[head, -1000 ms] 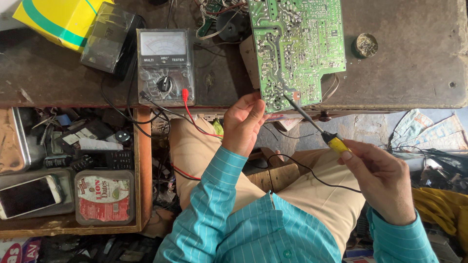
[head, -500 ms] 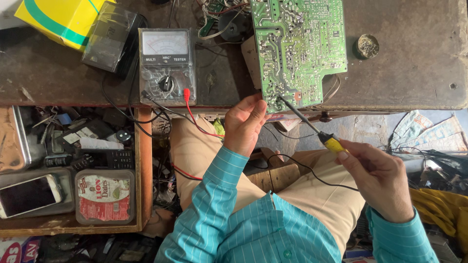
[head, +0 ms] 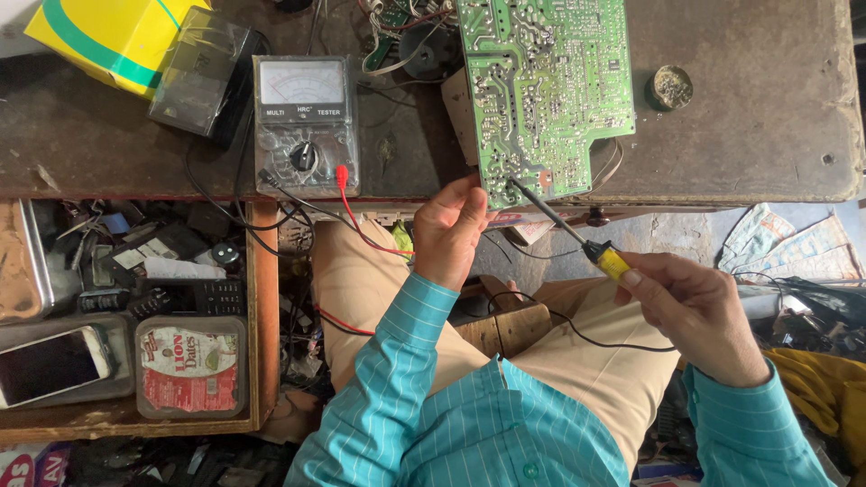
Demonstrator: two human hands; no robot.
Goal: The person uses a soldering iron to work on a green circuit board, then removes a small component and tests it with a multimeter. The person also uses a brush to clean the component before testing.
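A big dark wooden table (head: 767, 108) fills the top of the view. It is old, scratched and dusty. Below it on the left sits an open wooden drawer (head: 263, 316) full of small parts, with a phone (head: 50, 365) and a flat tub (head: 191, 365) inside. A yellow and green box (head: 108, 36) rests at the table's top left corner.

A green circuit board (head: 541, 90) lies on the table, and its near edge hangs just over the table's front. Left of it is a grey meter (head: 305, 122) with a dial, and red and black wires run down from it. A small round tin (head: 669, 87) sits to the right of the board.

The left hand (head: 451, 230) is curled shut at the board's near edge; what it pinches cannot be made out. The right hand (head: 699, 311) is closed around a yellow-handled probe (head: 577, 234). The probe's tip touches the board's near edge, close to the left hand.

A moment ago the probe tip was in much the same spot. The right hand has moved a little lower and closer to the body, and the board and meter have stayed put.
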